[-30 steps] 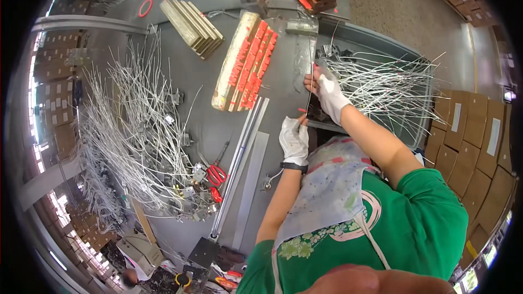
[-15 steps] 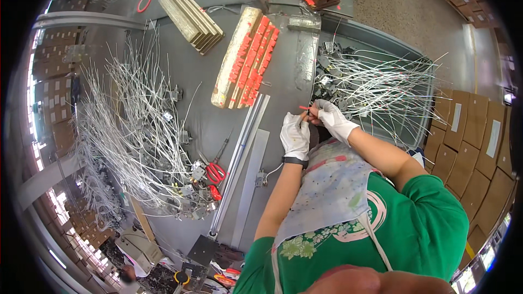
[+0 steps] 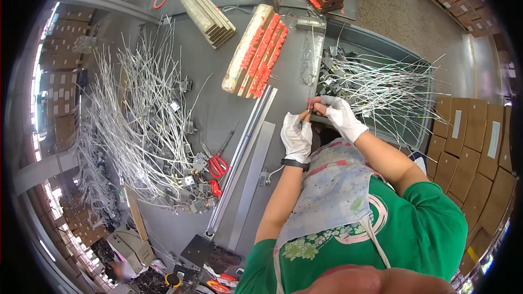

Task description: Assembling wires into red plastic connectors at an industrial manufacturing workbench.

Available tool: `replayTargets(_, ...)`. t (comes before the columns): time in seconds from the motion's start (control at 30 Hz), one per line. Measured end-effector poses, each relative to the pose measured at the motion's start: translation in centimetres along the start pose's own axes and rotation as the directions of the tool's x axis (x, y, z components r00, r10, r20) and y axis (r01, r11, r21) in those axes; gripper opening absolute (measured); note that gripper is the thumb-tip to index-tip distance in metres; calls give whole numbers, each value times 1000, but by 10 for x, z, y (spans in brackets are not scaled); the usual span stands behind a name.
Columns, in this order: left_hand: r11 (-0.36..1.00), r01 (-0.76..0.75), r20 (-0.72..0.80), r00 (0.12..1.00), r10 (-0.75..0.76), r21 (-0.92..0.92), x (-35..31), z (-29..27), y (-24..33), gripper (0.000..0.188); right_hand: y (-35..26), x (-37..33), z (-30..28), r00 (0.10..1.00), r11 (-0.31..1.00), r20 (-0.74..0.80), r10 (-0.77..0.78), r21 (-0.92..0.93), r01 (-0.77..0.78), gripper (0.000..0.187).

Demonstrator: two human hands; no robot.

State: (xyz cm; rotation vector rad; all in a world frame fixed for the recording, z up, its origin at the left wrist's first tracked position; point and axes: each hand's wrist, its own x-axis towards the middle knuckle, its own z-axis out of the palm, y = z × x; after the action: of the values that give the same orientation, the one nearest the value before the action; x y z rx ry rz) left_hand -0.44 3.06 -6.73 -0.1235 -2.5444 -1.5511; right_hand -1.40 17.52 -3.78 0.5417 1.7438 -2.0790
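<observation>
Brown cardboard boxes (image 3: pixel 473 147) stood stacked right of the grey workbench (image 3: pixel 229 114), several bearing pale rectangular labels (image 3: pixel 456 124). More brown cartons (image 3: pixel 448 1) lay beyond its far right corner; further cartons (image 3: pixel 57 76) lined its left.

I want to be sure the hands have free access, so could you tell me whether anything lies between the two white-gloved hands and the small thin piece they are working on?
Nothing visible does. The left gloved hand and right gloved hand both already pinch the small thin piece between their fingertips, above the grey metal table.
</observation>
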Motion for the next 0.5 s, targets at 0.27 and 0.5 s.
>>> replayTargets(0.27,987,74,7,997,-74,-144,-24,-44,26,11,6,-30,35,992,990,-11,-128,62,128,31)
replayTargets(0.5,988,-4,84,996,17,-154,-31,-113,74,11,-7,-82,69,944,890,33,-327,346,296,13)
